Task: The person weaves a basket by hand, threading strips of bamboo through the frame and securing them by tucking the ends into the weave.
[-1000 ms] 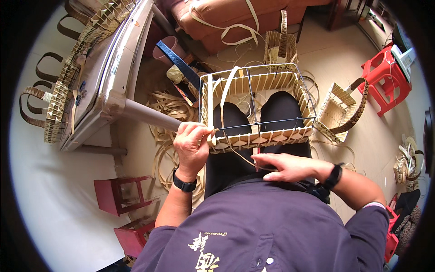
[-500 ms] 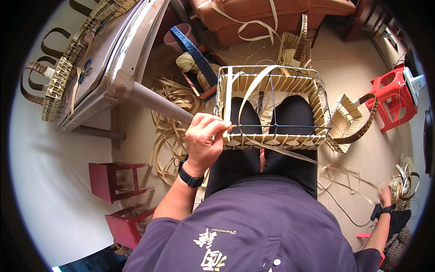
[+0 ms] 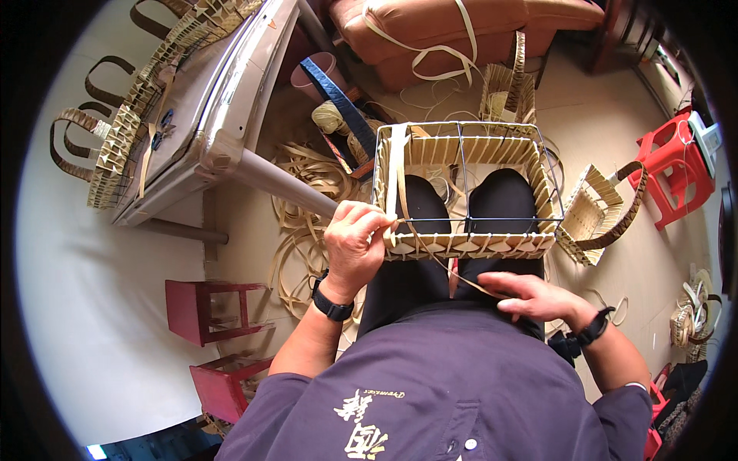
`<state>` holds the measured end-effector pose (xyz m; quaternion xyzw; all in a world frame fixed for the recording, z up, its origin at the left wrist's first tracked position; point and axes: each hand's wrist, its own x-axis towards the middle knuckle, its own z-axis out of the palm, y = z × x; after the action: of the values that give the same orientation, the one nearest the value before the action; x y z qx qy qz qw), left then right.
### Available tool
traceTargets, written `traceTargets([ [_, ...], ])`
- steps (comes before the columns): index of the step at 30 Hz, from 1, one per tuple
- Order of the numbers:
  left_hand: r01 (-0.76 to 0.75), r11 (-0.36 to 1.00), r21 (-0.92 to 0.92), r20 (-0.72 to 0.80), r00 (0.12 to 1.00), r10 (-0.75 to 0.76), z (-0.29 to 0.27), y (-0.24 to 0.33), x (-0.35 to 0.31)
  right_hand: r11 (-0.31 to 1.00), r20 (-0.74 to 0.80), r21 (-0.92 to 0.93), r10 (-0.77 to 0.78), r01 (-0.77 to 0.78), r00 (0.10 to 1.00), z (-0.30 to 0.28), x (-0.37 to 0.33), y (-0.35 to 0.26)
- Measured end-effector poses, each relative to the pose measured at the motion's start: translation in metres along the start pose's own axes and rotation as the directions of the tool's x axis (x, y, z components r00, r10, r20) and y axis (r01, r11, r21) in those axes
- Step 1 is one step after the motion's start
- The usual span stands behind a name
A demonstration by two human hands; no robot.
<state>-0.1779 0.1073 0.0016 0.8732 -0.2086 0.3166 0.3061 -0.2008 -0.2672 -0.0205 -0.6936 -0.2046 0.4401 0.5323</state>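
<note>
A rectangular basket (image 3: 469, 250), a dark wire frame partly wrapped in pale flat strips, rests across my thighs. At its near left corner my left hand (image 3: 356, 240) is closed, thumb and fingers pinched on the frame where a strip crosses it. A narrow pale strip (image 3: 442, 265) runs from that corner over the near side, down toward my right hand (image 3: 534, 297). My right hand hovers over my lap with its fingers stretched out and apart. The strip reaches the gap near its fingertips. A wider pale strip (image 3: 397, 165) hangs along the basket's left end.
Loose strips (image 3: 304, 173) lie heaped on the floor at left, beside a table leg (image 3: 284, 184). Finished handled baskets stand at right (image 3: 592, 207) and beyond (image 3: 503, 88). Red stools (image 3: 673, 177) are at right, dark red stools (image 3: 188, 311) at left, a brown sofa (image 3: 430, 46) ahead.
My right hand has come in from the far right to my lap, and its fingers have opened. The strip now loops through the basket. My left hand keeps its pinch at the corner.
</note>
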Motion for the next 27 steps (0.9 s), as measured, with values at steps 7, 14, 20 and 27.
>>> traceTargets([
  [7,0.041,0.999,0.032,-0.001,0.999,-0.041,-0.039,0.017,-0.005,0.982,-0.198,0.156,0.133,-0.103,0.971,-0.065,-0.081,0.096],
  [14,0.017,0.995,-0.094,-0.007,1.0,-0.018,0.029,0.025,0.011,0.751,-0.689,-0.031,0.462,-0.66,0.559,-0.172,-0.403,0.331],
  [20,-0.003,0.999,-0.035,-0.018,1.0,0.002,0.016,0.026,0.009,0.856,-0.601,-0.169,0.304,-0.489,0.739,-0.116,-0.192,0.13],
  [27,0.037,0.998,-0.044,-0.002,0.999,-0.037,0.018,0.015,0.007,0.931,-0.065,-0.349,-0.133,0.102,0.989,-0.015,-0.01,-0.004],
])
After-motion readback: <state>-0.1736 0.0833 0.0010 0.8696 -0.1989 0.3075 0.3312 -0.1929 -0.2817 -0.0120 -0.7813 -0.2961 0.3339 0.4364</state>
